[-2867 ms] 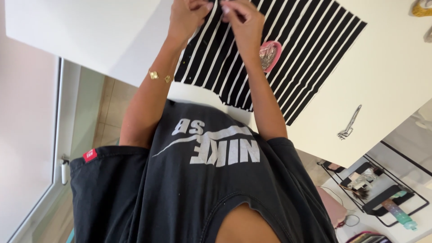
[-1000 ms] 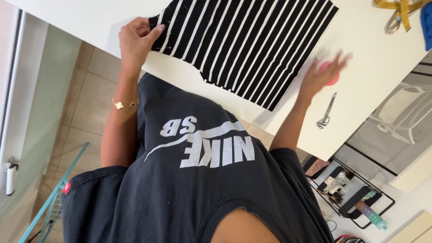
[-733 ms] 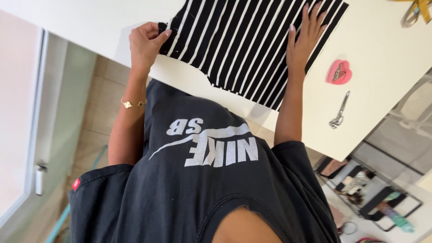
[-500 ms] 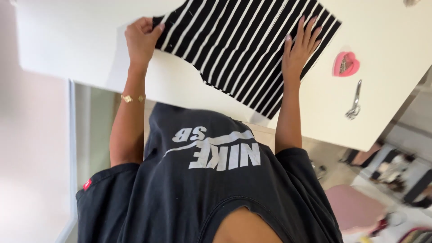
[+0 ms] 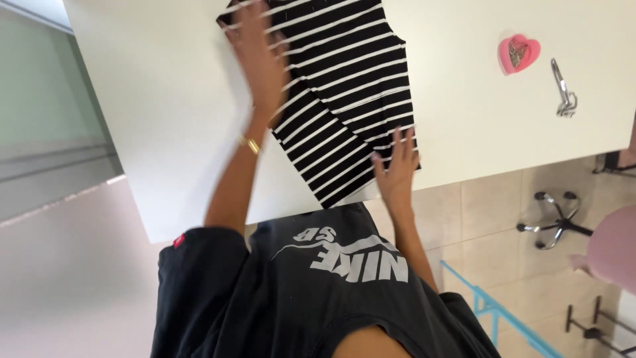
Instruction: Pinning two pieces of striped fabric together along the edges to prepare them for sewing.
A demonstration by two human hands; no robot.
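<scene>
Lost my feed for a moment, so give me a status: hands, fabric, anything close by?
Left hand flat, motion-blurred, on the striped fabric. Right hand flat, pressing its near edge. Heart-shaped pink dish and metal tool lie apart on the white table.

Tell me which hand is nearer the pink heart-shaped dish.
Right. The right hand lies flat on the striped fabric's near edge, closer to the pink heart-shaped dish. The left hand is on the fabric's far side, farther away.

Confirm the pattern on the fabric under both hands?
Black with thin white stripes; head view shows it.
</scene>
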